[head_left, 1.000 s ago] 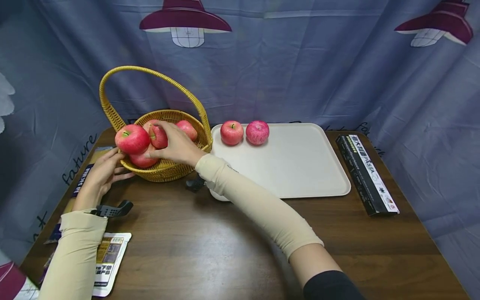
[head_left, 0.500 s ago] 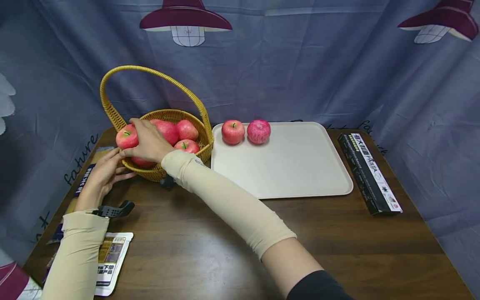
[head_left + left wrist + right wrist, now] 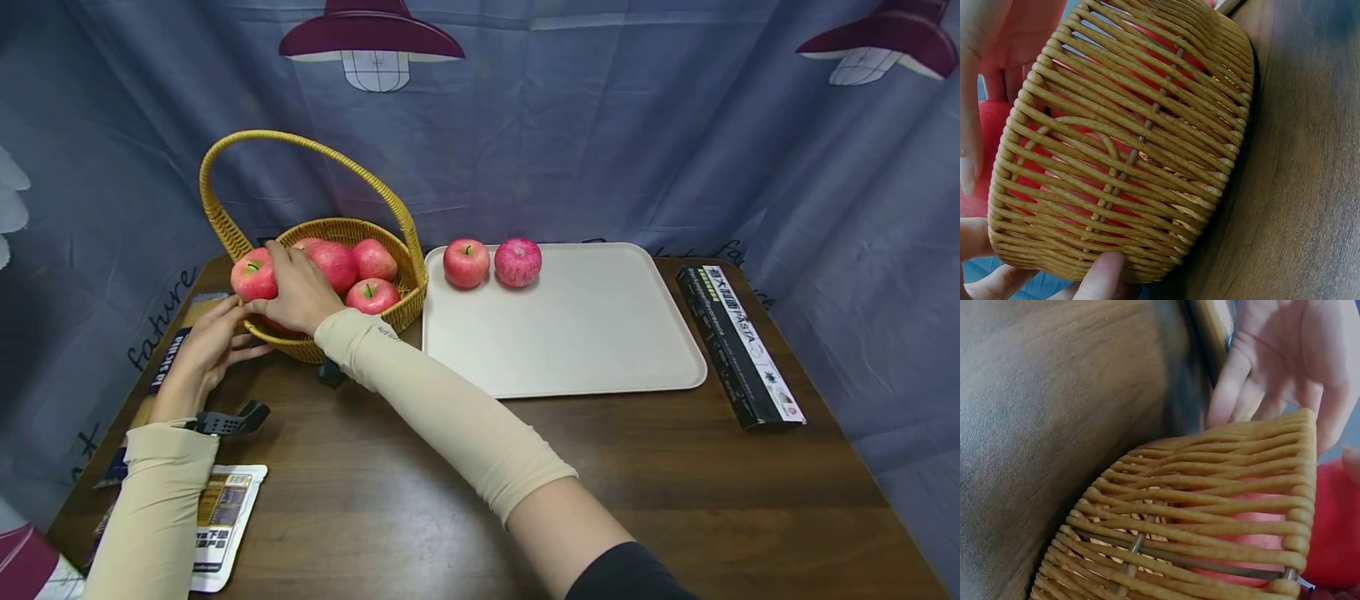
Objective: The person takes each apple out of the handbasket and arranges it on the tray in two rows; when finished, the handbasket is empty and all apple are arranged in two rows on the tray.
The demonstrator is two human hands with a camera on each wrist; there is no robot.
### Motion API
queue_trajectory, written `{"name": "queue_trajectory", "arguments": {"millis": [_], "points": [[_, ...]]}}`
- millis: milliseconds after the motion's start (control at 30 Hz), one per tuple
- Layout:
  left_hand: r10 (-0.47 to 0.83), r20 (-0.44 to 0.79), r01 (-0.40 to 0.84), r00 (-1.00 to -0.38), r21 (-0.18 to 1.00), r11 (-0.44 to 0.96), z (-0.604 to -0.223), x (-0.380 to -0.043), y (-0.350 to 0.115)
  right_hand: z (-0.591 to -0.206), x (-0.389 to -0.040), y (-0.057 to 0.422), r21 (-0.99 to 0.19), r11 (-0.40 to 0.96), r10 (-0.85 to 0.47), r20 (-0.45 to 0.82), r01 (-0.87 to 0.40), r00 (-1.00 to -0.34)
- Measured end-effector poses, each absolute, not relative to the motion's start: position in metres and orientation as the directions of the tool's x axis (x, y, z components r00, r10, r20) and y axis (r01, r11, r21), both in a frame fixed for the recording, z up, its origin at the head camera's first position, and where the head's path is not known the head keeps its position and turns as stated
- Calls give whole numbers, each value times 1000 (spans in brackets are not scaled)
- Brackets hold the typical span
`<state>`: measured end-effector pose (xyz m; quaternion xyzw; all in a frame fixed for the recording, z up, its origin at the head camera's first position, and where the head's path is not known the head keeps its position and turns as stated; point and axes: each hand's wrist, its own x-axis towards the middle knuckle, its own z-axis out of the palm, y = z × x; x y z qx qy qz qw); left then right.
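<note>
In the head view, a yellow wicker basket [image 3: 405, 310] with a tall arched handle stands at the left of the table, holding several red apples. My right hand [image 3: 303, 292] grips the leftmost apple [image 3: 253, 275] at the basket's left rim, its fingers and thumb around it. My left hand [image 3: 206, 350] holds the basket's left end from outside. The left wrist view shows a fingertip [image 3: 1102, 275] on the woven wall. Inside the basket, one apple [image 3: 372, 295] lies at the front right and another [image 3: 375, 260] behind it. Apples under my right hand are partly hidden.
Right of the basket lies a white tray [image 3: 570, 333] bearing two apples [image 3: 466, 263] at its back left. A black pasta box [image 3: 738, 346] lies at the far right. Packets [image 3: 225, 525] lie under and beside my left arm. A blue curtain [image 3: 600, 125] hangs behind the table.
My right hand has moved left from an apple in the middle of the basket to the leftmost one. The apple at the front right has come into view. My left hand has stayed.
</note>
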<state>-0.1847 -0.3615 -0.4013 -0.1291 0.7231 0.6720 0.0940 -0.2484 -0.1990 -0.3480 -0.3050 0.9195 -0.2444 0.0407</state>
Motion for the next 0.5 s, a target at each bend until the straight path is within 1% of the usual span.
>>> {"name": "queue_trajectory", "arguments": {"millis": [167,333,500], "points": [[-62,-303,-306,-951,950,53,-399,-184,-361,-348,-248,-198,-492,688,-568,93,-534,-818],[-65,-291,-296,-954,952,77,-398,-184,-360,-352,-249,-195,-510,674,-542,150,-534,-827],[-62,-288,-294,-956,948,122,-398,-184,-360,-356,-248,-188,-546,616,-560,205,-568,-803]]}}
